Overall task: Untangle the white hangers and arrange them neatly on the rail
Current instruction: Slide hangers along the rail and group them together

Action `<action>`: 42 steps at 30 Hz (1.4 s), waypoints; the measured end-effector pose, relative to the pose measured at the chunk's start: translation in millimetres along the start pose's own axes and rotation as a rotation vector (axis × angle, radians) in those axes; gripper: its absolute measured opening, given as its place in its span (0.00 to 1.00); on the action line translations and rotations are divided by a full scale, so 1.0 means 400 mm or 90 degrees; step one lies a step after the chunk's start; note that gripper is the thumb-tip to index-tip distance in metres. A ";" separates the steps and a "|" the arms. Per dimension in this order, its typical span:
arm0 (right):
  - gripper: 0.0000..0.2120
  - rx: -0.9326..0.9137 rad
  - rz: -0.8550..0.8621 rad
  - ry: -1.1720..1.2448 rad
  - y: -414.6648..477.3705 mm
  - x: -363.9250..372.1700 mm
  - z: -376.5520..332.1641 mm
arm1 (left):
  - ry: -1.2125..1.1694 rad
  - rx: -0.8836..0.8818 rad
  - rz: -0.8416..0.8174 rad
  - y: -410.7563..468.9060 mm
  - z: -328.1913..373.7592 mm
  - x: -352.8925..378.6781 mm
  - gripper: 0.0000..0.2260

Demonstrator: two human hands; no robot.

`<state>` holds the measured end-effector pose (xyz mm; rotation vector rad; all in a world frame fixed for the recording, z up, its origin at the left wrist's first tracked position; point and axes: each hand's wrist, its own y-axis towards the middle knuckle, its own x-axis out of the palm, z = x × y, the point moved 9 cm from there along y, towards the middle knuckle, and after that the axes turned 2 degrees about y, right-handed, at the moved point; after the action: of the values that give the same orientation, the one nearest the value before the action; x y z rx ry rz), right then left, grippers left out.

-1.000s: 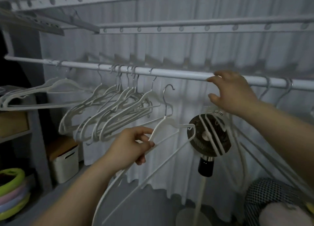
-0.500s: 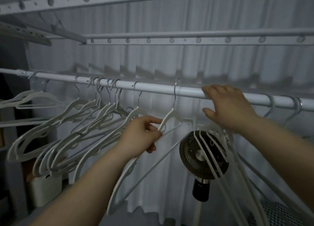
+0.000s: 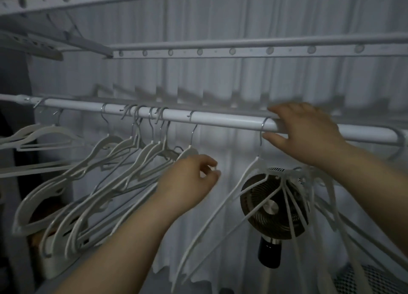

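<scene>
Our right hand point(image 3: 306, 137) clasps the rail point(image 3: 220, 120), fingers above, thumb below. Our left hand point(image 3: 187, 183) curls loosely at six o'clock of a hung white hanger point(image 3: 188, 152); whether it pinches, we cannot tell.

light: dim, grey cast | back: pleated white curtain point(image 3: 220, 77) from 9 to 3 o'clock, scalloped hem at 6 | overhead: pale perforated bars point(image 3: 220, 50) at 11 and 12 | 4 o'clock: round dark-grilled fan point(image 3: 273, 207) on a black neck | 7 o'clock: white bin point(image 3: 53, 269) | 5 o'clock: checked mesh surface point(image 3: 371, 278) | 9 o'clock: dark shadowed edge
</scene>
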<state>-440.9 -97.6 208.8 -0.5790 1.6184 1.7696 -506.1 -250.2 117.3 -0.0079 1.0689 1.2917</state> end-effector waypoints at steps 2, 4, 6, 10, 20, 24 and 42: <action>0.28 -0.021 -0.006 0.007 0.017 0.006 -0.033 | 0.096 0.049 0.138 -0.019 -0.004 -0.084 0.12; 0.29 -0.023 -0.030 0.001 0.030 0.021 -0.054 | 0.149 0.111 0.203 -0.036 -0.009 -0.132 0.17; 0.29 -0.015 -0.057 -0.017 0.037 0.040 -0.065 | 0.196 0.082 0.186 -0.041 -0.041 -0.150 0.18; 0.27 0.003 -0.076 -0.073 0.040 0.055 -0.061 | 0.254 -0.041 0.078 -0.044 -0.129 -0.132 0.19; 0.25 0.022 -0.065 -0.110 0.023 0.048 -0.025 | 0.211 -0.136 -0.056 -0.050 -0.223 -0.103 0.10; 0.25 0.008 -0.064 -0.113 0.020 0.051 -0.025 | 0.170 -0.135 -0.043 -0.041 -0.224 -0.108 0.09; 0.25 -0.130 0.044 -0.007 -0.021 0.067 -0.030 | 0.090 -0.177 -0.090 -0.012 -0.152 0.079 0.10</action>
<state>-454.3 -104.6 182.4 -0.6115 1.4768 2.0011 -544.2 -261.1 61.1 -0.3827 0.9824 1.3157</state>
